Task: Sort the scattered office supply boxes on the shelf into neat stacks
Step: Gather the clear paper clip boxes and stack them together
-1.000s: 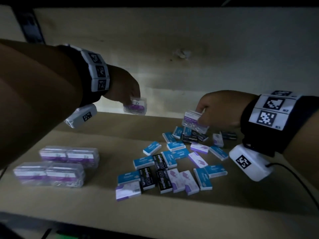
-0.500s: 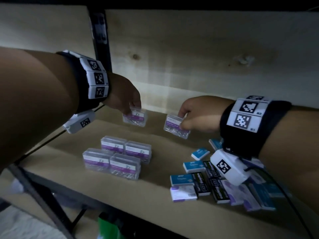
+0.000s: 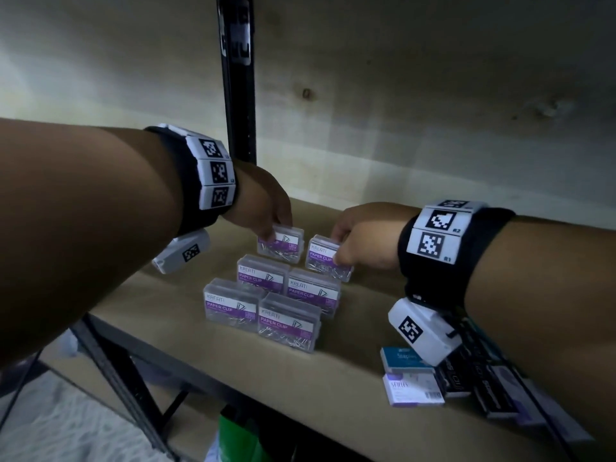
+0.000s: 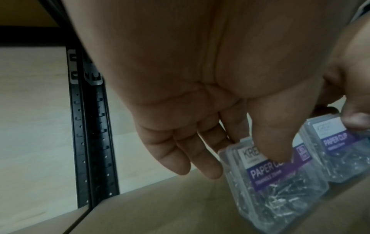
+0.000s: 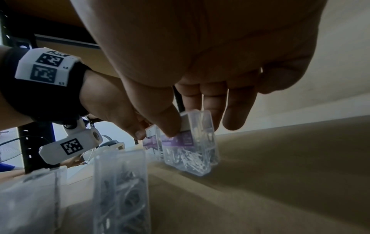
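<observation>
Four clear paper clip boxes (image 3: 288, 323) with purple labels sit two by two on the brown shelf board (image 3: 166, 328). Just behind them, my left hand (image 3: 275, 231) pinches another clear paper clip box (image 3: 283, 245) from above, thumb on its label (image 4: 268, 171). Beside it on the right, my right hand (image 3: 340, 248) pinches a matching box (image 3: 328, 263) between thumb and fingers (image 5: 234, 117). Both held boxes (image 5: 190, 150) are down at the board, side by side, and seem to touch it.
Small flat staple boxes in blue (image 3: 400, 358), white and purple (image 3: 413, 390) and black (image 3: 466, 381) lie scattered at the right under my right wrist. A black upright post (image 3: 238, 95) stands behind the left hand. The shelf's front edge runs along the bottom.
Both hands have carried their paper clip boxes left and down, from above the scattered boxes to the board just behind the group of four. The view has swung left with them.
</observation>
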